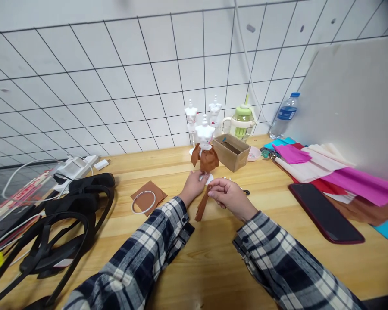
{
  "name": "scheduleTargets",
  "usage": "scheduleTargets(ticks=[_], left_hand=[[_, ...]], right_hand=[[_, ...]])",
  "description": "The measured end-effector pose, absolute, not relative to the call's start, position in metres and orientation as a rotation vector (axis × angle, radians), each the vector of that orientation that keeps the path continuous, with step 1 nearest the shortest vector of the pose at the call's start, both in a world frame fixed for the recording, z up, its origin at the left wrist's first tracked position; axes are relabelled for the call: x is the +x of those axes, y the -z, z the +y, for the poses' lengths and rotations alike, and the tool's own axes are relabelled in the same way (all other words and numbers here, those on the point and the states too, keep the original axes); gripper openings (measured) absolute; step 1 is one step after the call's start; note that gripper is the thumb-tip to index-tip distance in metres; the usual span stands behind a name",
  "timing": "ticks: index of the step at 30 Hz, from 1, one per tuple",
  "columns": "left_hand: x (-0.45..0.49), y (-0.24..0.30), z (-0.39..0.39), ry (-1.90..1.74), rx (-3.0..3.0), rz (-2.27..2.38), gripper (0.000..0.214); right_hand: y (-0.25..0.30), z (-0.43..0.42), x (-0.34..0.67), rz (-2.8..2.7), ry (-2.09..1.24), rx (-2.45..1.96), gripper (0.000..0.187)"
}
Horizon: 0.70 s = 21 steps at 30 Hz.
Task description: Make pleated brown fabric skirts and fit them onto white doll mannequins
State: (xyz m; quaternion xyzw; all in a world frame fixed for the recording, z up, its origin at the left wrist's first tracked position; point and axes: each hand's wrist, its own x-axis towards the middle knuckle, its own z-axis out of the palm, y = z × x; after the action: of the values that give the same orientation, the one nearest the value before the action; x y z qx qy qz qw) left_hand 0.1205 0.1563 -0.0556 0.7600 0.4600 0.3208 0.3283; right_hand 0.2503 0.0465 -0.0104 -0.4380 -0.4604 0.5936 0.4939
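Observation:
A small white dress-form mannequin stands upright in front of me, a brown ruffled skirt around its waist. At its foot, my left hand has its fingers closed on the edge of the round white stand. My right hand pinches the upper end of a folded brown strip between thumb and fingers. The strip hangs down towards me, beside the left hand; whether it is cloth or crepe paper I cannot tell. To the left, a white ring lies on brown squares of similar material.
Two more mannequins stand behind, near a cardboard box, a lidded cup and a water bottle. Coloured sheets and a phone lie right. Black straps and a power strip occupy the left.

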Motion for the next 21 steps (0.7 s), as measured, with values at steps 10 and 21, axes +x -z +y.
scheduleTargets(ticks=[10,21], left_hand=[[0.053,0.030,0.062,-0.926,1.905,1.326,0.029],[0.022,0.020,0.027,-1.003,1.862,1.374,0.026]], right_hand=[[-0.016,0.041,0.244,-1.031,-1.456,-1.028,0.034],[-0.090,0.044,0.188,-1.150,-1.233,-1.018,0.022]])
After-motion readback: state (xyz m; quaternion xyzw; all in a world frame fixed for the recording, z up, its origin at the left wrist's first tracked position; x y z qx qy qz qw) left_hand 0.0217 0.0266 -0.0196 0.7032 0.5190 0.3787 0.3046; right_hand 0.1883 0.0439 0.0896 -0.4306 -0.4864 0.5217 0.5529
